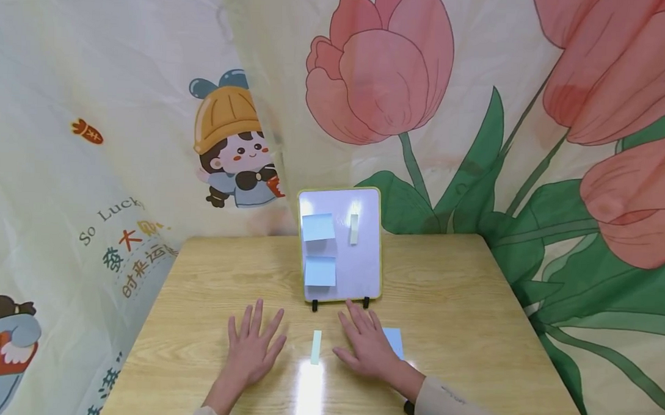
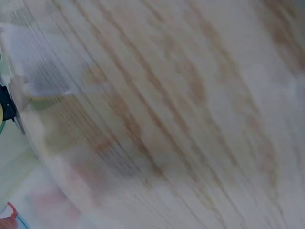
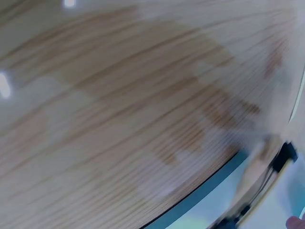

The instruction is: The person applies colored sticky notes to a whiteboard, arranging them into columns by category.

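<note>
My left hand [image 1: 253, 348] lies over the wooden table [image 1: 226, 265] with its fingers spread and straight, holding nothing. To the right, my right hand [image 1: 368, 346] also has its fingers extended, fingertips close to the foot of the small whiteboard [image 1: 358, 266]. A blue sticky note [image 1: 395, 343] shows partly from under the right hand's outer side; the rest of it is hidden. Between the hands is a narrow pale green sticky strip [image 1: 316, 347]. On the whiteboard are an upper blue note [image 1: 318, 227], a lower blue note [image 1: 320, 272] and another pale green strip [image 1: 354, 229].
The whiteboard stands on black feet [image 1: 315, 305] near the table's back edge. Behind hangs a cloth backdrop [image 1: 480, 66] with tulips and cartoon figures. The left wrist view is mostly tabletop [image 2: 167, 105]; in the right wrist view, wood grain [image 3: 109, 114] fills most of the frame.
</note>
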Action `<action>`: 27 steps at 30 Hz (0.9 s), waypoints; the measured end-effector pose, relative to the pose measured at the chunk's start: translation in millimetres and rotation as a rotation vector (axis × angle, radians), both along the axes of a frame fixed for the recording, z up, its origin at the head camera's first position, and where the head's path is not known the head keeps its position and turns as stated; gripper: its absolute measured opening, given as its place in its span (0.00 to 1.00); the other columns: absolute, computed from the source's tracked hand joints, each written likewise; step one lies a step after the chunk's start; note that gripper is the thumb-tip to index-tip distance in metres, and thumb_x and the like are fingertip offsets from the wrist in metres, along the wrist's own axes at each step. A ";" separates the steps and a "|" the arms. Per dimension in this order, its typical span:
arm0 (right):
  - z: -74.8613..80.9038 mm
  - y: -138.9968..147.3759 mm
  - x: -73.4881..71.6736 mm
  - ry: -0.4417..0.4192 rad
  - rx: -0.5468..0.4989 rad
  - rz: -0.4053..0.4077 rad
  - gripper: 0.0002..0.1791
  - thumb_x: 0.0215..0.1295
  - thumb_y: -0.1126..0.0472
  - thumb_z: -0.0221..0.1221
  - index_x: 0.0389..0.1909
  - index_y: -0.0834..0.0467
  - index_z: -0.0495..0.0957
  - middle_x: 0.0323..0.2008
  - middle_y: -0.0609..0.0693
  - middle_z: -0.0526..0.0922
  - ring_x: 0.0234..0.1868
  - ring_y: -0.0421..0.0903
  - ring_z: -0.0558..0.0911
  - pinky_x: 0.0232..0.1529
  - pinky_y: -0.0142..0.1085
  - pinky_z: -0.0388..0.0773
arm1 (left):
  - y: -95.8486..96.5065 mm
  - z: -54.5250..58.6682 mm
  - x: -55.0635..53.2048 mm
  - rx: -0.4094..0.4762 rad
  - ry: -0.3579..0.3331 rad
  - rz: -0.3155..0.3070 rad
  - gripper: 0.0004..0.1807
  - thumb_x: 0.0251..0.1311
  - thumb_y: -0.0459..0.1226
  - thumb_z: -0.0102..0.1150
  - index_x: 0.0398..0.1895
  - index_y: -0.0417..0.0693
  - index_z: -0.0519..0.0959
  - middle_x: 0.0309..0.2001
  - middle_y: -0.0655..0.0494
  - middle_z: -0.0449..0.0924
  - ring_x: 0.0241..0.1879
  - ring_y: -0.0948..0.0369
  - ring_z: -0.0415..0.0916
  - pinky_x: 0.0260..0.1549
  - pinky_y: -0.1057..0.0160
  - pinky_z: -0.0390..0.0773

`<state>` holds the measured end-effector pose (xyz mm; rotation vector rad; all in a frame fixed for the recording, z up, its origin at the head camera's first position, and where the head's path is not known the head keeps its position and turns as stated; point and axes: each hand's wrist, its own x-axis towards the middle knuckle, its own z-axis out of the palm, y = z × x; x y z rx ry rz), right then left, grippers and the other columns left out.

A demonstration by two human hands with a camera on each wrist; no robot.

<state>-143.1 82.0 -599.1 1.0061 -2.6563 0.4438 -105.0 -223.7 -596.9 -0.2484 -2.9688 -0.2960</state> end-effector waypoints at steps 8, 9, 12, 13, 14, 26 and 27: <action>-2.2 -36.9 10.3 0.004 0.101 0.091 0.34 0.65 0.41 0.60 0.64 0.59 0.74 0.67 0.60 0.72 0.67 0.57 0.72 0.65 0.61 0.66 | 7.3 -5.5 4.8 -0.009 -0.018 -0.033 0.31 0.72 0.60 0.40 0.76 0.69 0.56 0.79 0.40 0.41 0.77 0.38 0.42 0.67 0.26 0.36; -2.0 -40.7 11.8 0.000 0.117 0.107 0.32 0.64 0.42 0.61 0.62 0.59 0.76 0.65 0.58 0.74 0.65 0.55 0.73 0.65 0.60 0.67 | 8.7 -5.5 5.8 -0.010 -0.018 -0.035 0.31 0.72 0.59 0.40 0.76 0.69 0.57 0.79 0.40 0.42 0.76 0.38 0.43 0.67 0.26 0.36; -1.8 -49.8 14.3 -0.015 0.158 0.151 0.28 0.62 0.45 0.64 0.58 0.58 0.79 0.60 0.55 0.79 0.61 0.52 0.77 0.64 0.54 0.71 | 12.9 -5.1 7.8 -0.020 -0.015 -0.036 0.31 0.72 0.59 0.40 0.76 0.70 0.57 0.79 0.41 0.43 0.77 0.38 0.42 0.68 0.27 0.38; -2.0 -52.3 14.5 -0.027 0.173 0.158 0.27 0.62 0.45 0.64 0.57 0.58 0.79 0.59 0.55 0.79 0.61 0.51 0.77 0.63 0.52 0.73 | 13.8 -5.4 8.4 -0.024 -0.018 -0.037 0.31 0.72 0.59 0.40 0.76 0.70 0.57 0.79 0.41 0.42 0.77 0.39 0.42 0.68 0.27 0.38; -2.5 -54.5 14.4 -0.039 0.187 0.163 0.26 0.62 0.46 0.65 0.56 0.57 0.80 0.59 0.54 0.79 0.61 0.50 0.78 0.63 0.50 0.74 | 14.5 -6.2 8.5 -0.030 -0.019 -0.037 0.31 0.72 0.59 0.39 0.76 0.70 0.57 0.80 0.42 0.42 0.77 0.39 0.42 0.68 0.27 0.38; -12.1 -62.8 12.1 -0.111 0.282 0.112 0.28 0.60 0.40 0.66 0.51 0.58 0.82 0.61 0.50 0.79 0.62 0.45 0.77 0.61 0.45 0.75 | 20.1 -10.3 13.7 -0.017 -0.035 -0.055 0.31 0.71 0.60 0.40 0.76 0.70 0.58 0.79 0.42 0.43 0.77 0.39 0.43 0.68 0.27 0.36; -11.4 -63.0 12.2 -0.120 0.274 0.105 0.28 0.60 0.40 0.66 0.51 0.57 0.82 0.61 0.49 0.79 0.61 0.45 0.77 0.61 0.44 0.75 | 21.1 -10.4 14.1 -0.019 -0.032 -0.056 0.31 0.71 0.60 0.41 0.76 0.70 0.58 0.79 0.42 0.43 0.77 0.39 0.43 0.68 0.27 0.36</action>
